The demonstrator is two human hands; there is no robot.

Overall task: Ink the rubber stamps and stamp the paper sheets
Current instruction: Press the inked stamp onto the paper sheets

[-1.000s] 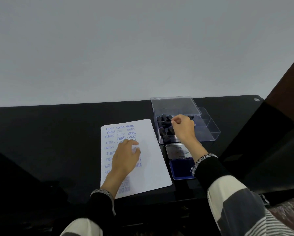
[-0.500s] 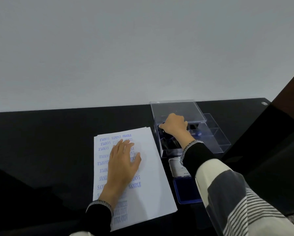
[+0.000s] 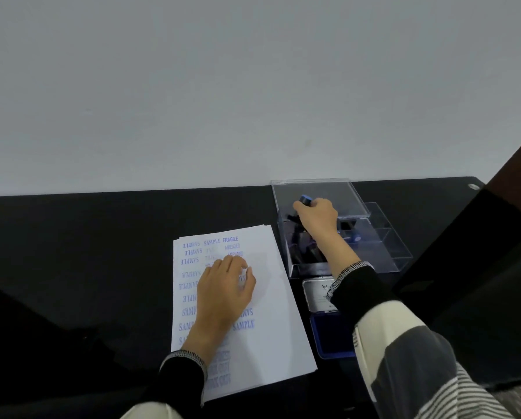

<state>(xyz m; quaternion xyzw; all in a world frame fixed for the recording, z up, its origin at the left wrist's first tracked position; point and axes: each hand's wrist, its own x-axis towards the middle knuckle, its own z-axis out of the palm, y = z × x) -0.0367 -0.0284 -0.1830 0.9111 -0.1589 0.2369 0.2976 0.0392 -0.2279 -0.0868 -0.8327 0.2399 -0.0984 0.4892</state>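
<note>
A black table (image 3: 87, 252) runs across the lower half of the view under a pale grey wall (image 3: 223, 86). On it, at about 6 o'clock from the view's centre, lies a stack of paper sheets (image 3: 271, 322), the top one covered on its left side with blue prints reading SAMPLE, FRAGILE and AMENDED. The left hand (image 3: 224, 293) rests palm down on the top sheet, its fingers loosely bent and spread, holding nothing and covering some of the prints.

At 3 o'clock of the sheets, just beside their right edge, sits an open ink pad (image 3: 331, 337) with its blue pad showing and its silver lid (image 3: 318, 293) folded back toward the wall; the right sleeve (image 3: 404, 334) crosses over it. At 12 o'clock of the ink pad stands a clear plastic box (image 3: 383, 237) with its lid raised, dark rubber stamps (image 3: 306, 252) lying inside. The right hand (image 3: 318, 217) reaches into the box, fingers curled round a blue-topped stamp (image 3: 306, 199), lifted near the box's far left corner.
</note>
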